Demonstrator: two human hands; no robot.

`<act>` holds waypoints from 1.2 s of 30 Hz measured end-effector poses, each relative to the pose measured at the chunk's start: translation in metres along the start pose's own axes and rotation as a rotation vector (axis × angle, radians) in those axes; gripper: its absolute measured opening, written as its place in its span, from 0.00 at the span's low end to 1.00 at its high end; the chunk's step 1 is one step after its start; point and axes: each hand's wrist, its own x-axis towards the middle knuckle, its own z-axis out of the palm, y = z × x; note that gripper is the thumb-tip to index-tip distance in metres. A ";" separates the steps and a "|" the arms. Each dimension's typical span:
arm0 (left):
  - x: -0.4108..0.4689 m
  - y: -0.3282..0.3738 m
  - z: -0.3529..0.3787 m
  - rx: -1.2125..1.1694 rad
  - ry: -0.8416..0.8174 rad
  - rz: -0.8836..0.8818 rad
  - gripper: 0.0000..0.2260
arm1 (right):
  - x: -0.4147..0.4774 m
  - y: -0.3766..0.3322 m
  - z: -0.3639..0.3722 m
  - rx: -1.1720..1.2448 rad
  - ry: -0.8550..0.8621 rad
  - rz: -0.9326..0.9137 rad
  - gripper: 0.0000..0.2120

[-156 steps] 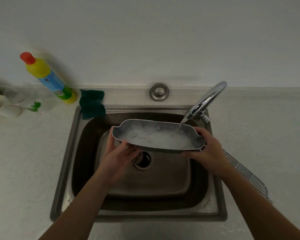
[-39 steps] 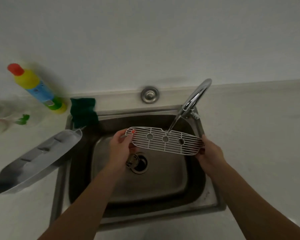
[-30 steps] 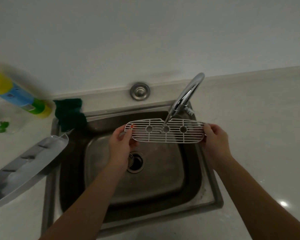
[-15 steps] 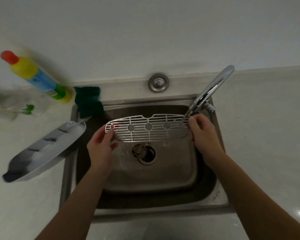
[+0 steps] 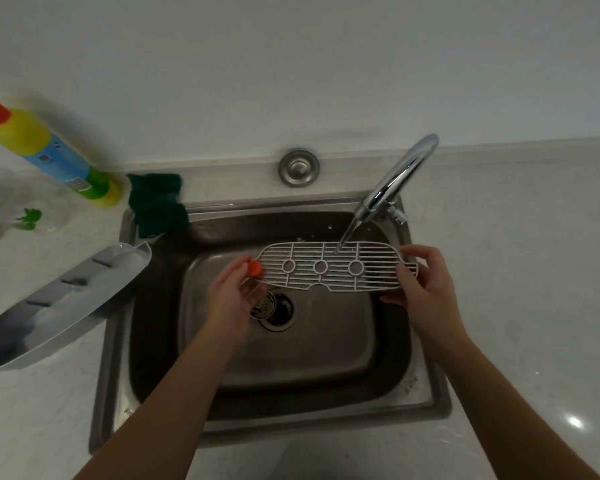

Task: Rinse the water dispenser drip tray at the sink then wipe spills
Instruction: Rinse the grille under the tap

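Over the steel sink I hold the white slotted drip-tray grate flat under the running faucet. Water lands on its far edge. My left hand grips the grate's left end, by its orange float button. My right hand pinches the right end. The grey drip tray basin lies on the counter to the left, one corner overhanging the sink rim.
A yellow detergent bottle with a red cap stands at the back left. A dark green cloth drapes over the sink's back left corner. Clear cups sit at the far left. The drain is uncovered below the grate.
The grey basin went from under the tap to the left counter, and I took up the grate. In the last half second the grate shifted right under the stream.
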 end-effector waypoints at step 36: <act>-0.040 0.009 0.011 0.285 -0.112 -0.177 0.14 | 0.003 -0.030 0.048 -0.335 -0.006 -0.325 0.10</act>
